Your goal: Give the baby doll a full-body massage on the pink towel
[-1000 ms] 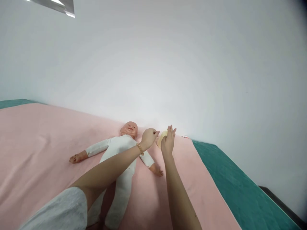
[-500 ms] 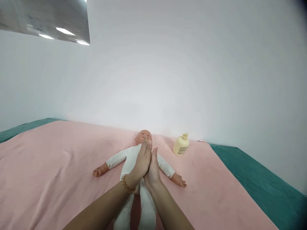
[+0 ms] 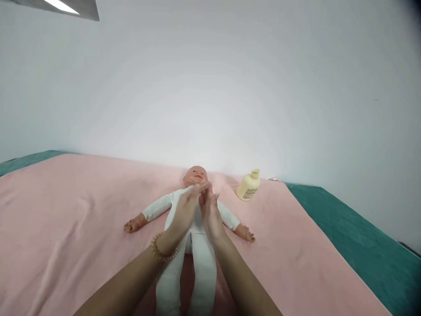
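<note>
Left hand: bare, no glove, no ring visible.
Left wrist: beaded bracelet of small round golden-brown beads, worn snug around the wrist.
Left forearm: bare, no sleeve in view.
Right hand: bare, no glove, no ring visible.
Right wrist: bare, no bracelet or watch.
Right forearm: bare, no sleeve in view.

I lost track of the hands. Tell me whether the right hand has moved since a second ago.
Yes. The right hand left the lotion bottle and came left, now pressed against the left hand over the doll.
</note>
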Tool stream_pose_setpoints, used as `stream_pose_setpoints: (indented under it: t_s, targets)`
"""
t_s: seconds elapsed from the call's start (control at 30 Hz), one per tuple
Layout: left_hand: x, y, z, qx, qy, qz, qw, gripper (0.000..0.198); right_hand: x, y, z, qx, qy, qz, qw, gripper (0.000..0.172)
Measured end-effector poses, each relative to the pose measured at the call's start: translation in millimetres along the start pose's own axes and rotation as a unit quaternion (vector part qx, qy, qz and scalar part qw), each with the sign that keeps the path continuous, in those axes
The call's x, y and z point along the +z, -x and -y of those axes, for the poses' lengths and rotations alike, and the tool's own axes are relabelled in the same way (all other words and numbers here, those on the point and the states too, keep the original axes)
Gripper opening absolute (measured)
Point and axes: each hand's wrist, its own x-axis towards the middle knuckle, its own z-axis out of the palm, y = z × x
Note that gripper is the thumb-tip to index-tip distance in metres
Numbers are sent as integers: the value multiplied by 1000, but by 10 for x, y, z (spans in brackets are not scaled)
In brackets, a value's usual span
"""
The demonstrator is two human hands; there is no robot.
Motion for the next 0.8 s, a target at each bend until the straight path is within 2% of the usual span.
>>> stream_pose_setpoints:
  t_s: [0.07,0.1,0.13,0.17,0.23,0.33,0.4,0.47,0.57,0.63,0.7,0.8]
  targets:
    - [-289,-55,-10,18,18,-70,997,48,-212,-85,-62,64,-87,-54,993,65]
    - [-424,-68,10,26,5,-88,996,48,-319,-117,-88,79,-134,-56,986,67]
    - [-540,-73,44,38,-3,-83,996,49,-415,-140,-106,76,-179,-36,980,68]
    - [-634,-73,89,50,4,-88,995,50,-495,-152,-112,63,-212,10,975,68]
    - [-748,-69,194,64,34,-101,992,51,-589,-144,-88,31,-202,135,969,58]
    - [-789,-66,317,53,57,-103,992,51,-565,-83,2,-49,-108,309,944,45]
    - [-783,-64,351,45,39,-82,995,50,-488,-43,52,-94,-33,365,926,41]
    - [-781,-59,362,47,15,-70,996,51,-409,-21,66,-116,36,380,917,45]
    - [-791,-49,373,55,-10,-56,997,51,-337,-25,10,-121,103,364,918,56]
    - [-793,-44,384,57,-21,-25,998,51,-315,-37,-60,-110,133,346,922,61]
    - [-783,-40,382,61,-37,35,997,52,-302,-45,-134,-94,156,325,928,65]
    - [-755,-35,330,66,-45,176,981,53,-279,-44,-230,-80,174,296,936,64]
